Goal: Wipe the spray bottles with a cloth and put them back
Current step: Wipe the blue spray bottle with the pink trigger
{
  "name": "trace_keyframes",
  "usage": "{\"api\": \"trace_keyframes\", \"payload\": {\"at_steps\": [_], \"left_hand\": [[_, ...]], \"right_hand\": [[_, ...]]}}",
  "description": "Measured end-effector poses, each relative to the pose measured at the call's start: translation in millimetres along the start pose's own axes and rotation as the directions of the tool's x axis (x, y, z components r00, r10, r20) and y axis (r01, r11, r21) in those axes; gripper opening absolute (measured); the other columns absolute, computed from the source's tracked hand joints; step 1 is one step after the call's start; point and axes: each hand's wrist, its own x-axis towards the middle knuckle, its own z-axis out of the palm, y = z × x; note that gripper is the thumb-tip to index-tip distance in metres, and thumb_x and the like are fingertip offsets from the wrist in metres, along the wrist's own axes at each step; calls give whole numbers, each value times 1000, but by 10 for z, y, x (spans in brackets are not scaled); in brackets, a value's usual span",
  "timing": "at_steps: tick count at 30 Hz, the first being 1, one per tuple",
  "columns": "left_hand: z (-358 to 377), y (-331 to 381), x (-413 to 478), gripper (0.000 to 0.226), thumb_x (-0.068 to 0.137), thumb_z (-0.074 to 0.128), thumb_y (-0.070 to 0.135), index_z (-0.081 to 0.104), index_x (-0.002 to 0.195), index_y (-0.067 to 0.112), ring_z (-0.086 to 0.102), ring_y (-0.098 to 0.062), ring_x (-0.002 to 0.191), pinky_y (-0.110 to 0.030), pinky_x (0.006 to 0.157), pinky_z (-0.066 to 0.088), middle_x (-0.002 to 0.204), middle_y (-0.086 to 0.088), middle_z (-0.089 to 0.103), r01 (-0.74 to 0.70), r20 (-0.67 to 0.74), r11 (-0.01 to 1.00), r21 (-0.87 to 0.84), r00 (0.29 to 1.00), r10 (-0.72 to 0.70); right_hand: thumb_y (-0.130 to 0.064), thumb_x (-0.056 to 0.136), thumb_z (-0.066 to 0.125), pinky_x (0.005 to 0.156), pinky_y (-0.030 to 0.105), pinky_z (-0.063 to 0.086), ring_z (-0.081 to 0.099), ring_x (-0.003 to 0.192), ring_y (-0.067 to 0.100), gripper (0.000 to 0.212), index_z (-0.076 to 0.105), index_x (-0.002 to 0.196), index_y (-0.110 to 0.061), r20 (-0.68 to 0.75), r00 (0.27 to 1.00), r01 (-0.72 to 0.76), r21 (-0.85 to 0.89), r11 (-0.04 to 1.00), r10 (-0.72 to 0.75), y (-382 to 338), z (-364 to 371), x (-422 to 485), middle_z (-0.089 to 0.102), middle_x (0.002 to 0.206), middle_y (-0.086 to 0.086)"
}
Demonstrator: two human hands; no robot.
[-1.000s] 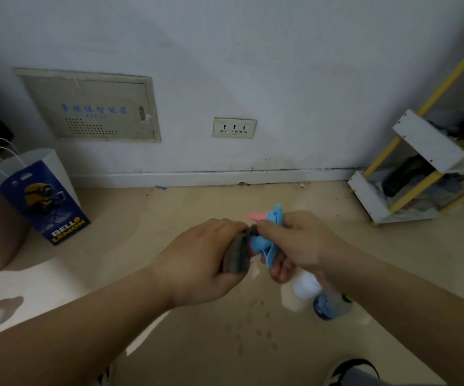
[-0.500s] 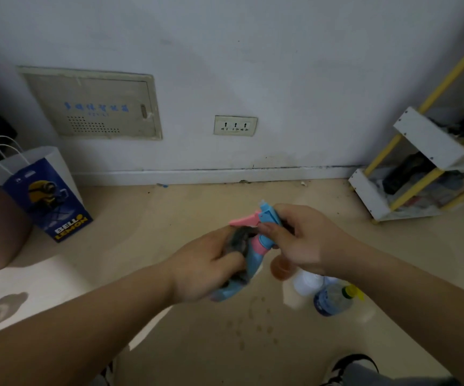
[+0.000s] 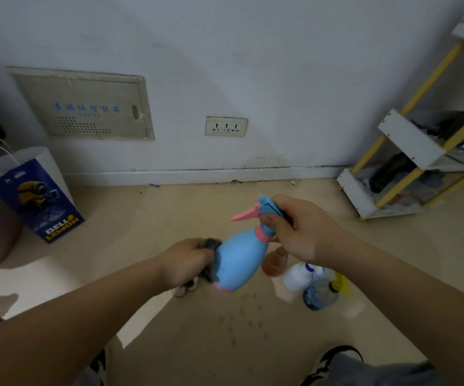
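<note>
The right hand (image 3: 306,232) is gripping the blue spray bottle (image 3: 239,263) by its head, with fingers (image 3: 271,222) curling round the neck, and is holding it tilted in the air above the floor (image 3: 147,218). The left hand (image 3: 183,264) is clutching a dark cloth (image 3: 211,243) in closed fingers and pressing it against the bottle's lower side. Other bottles (image 3: 299,275) are standing together on the floor just below the right wrist.
</note>
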Motion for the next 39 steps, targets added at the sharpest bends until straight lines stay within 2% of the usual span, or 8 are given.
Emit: {"api": "trace_keyframes", "payload": {"at_steps": [3,8,11,17,24,27,31,39], "left_hand": [[14,-110,34,27,85,54,15,73,100,3,58,-24,65,-22,47,37,93,-21,78,161,29,980,114,986,-165],[-15,6,171,34,87,56,23,70,113,6,61,-18,61,-27,56,43,92,-15,78,130,-70,989,73,990,-125],[-58,9,362,32,92,54,17,69,115,2,58,-17,57,-25,53,42,72,-4,75,151,-157,987,59,978,-141],[52,-314,662,18,94,53,22,62,101,8,53,-24,71,-34,64,42,89,-16,63,123,-270,992,40,957,-108],[12,-848,1026,24,88,57,33,70,85,12,68,-30,72,-46,71,59,74,-7,72,161,-413,987,21,900,-138],[-14,-1054,1114,38,76,54,47,73,86,16,71,-29,73,-52,70,62,77,-5,75,151,-468,988,-9,873,-138],[-50,-1244,1166,25,78,58,39,76,78,22,68,-25,66,-45,65,56,70,2,75,93,-516,990,-103,846,-133],[-151,-1531,1089,35,71,54,39,75,83,15,54,-26,53,-40,57,47,72,-14,72,87,-555,969,-233,806,-205]], "right_hand": [[-33,101,56,59,28,43,52,61,10,23,53,79,-28,-125,992,-40,-93,995,28,48,-72,-53,55,67,-8],[-41,102,53,60,30,40,54,66,8,26,50,78,-31,-170,977,-155,-168,974,126,151,-107,17,57,73,-8],[-41,103,49,61,30,39,53,70,6,19,52,86,-33,-128,982,-165,-244,956,137,192,-149,242,56,78,-10],[-41,102,49,61,31,44,58,70,12,20,57,90,-28,-49,966,-256,-288,923,253,689,274,735,60,83,-5],[-33,102,49,77,36,50,62,89,24,17,58,109,-19,-12,931,-326,-473,819,364,1537,1028,1053,65,102,4],[-30,103,49,73,34,46,61,90,26,18,57,113,-18,30,932,-292,-528,798,361,1789,1247,1084,66,105,7],[-27,101,50,78,36,44,63,101,28,21,55,118,-16,18,939,-251,-649,718,344,1960,1420,1106,67,110,7],[-33,90,57,77,37,45,51,109,26,30,54,115,-17,-80,971,-215,-708,673,226,1768,1467,1112,55,115,5]]}}
